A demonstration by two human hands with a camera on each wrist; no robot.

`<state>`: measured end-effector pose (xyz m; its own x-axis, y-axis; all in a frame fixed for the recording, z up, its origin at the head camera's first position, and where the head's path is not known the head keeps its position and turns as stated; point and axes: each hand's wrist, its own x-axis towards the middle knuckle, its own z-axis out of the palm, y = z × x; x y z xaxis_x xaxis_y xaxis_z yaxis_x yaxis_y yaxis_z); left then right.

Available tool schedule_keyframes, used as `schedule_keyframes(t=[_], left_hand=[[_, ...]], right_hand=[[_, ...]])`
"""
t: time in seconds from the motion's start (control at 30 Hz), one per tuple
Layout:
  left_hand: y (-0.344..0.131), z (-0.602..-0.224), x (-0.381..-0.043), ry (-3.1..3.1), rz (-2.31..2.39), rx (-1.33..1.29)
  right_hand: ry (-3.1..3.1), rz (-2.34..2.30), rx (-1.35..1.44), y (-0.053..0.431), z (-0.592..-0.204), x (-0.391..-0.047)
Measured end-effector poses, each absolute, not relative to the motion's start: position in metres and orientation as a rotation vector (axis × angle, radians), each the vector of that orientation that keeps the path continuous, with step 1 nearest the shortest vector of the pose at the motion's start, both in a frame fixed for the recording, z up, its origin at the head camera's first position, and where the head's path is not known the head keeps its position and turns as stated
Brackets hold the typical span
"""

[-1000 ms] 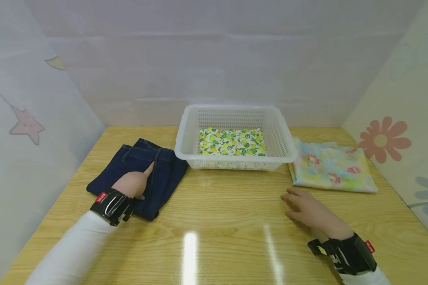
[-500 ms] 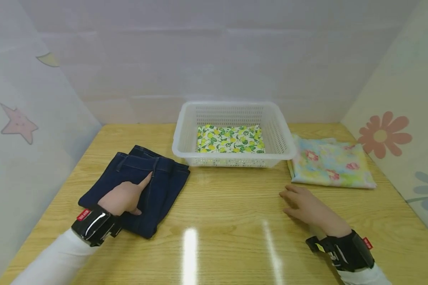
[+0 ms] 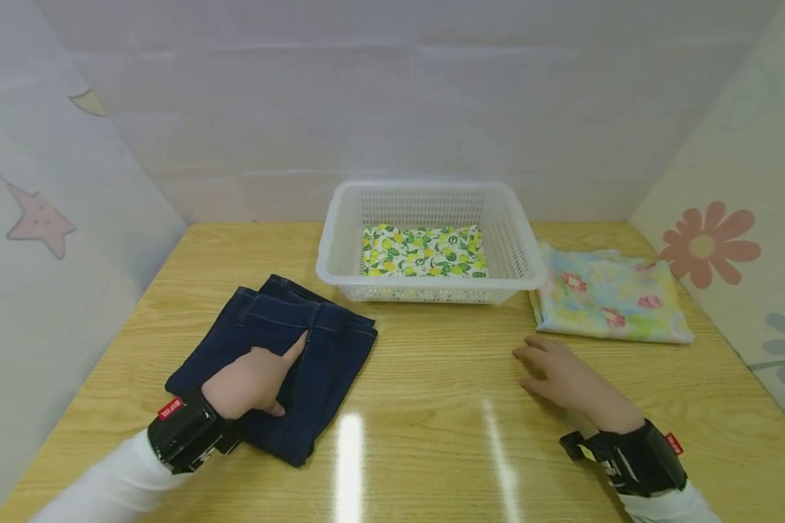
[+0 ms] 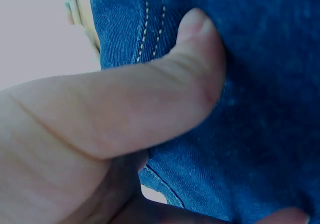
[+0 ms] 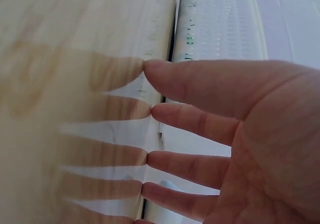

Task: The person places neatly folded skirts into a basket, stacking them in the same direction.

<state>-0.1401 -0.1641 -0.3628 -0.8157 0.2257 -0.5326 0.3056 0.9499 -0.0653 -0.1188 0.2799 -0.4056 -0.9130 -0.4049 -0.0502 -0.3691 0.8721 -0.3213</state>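
Note:
Dark blue folded jeans (image 3: pixel 330 363) lie on the wooden table, left of the middle. On top of them rests my left hand (image 3: pixel 251 381), index finger stretched along the cloth near the waistband and thumb out to the side. Seen from the left wrist, the thumb (image 4: pixel 195 49) touches the denim (image 4: pixel 270 84) beside a stitched seam; most other fingers are hidden. My right hand (image 3: pixel 572 381) holds nothing. Its fingertips (image 5: pixel 162 109) touch the glossy tabletop, fingers spread and nearly straight. A folded pastel floral cloth (image 3: pixel 611 298) lies beyond it.
At the back middle stands a white perforated plastic basket (image 3: pixel 432 283), with a folded lemon-print cloth (image 3: pixel 425 250) inside. Pale patterned sheets (image 3: pixel 392 116) enclose the back and sides of the wooden table (image 3: pixel 425 378).
The jeans have slid towards me with my left hand on them, first slightly left, then right. My right hand has kept its place. The view has tilted a little.

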Motion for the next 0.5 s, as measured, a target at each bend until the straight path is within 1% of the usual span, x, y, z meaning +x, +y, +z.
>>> schedule_keyframes(t=[0.2, 0.5], left_hand=[[-0.143, -0.364, -0.135, 2.511, -0.246, 0.393], [-0.105, -0.366, -0.131, 2.456, -0.299, 0.278]], right_hand=[[2.914, -0.450, -0.566, 0.278, -0.404, -0.118], [2.928, -0.458, -0.589, 0.279, -0.405, -0.118]])
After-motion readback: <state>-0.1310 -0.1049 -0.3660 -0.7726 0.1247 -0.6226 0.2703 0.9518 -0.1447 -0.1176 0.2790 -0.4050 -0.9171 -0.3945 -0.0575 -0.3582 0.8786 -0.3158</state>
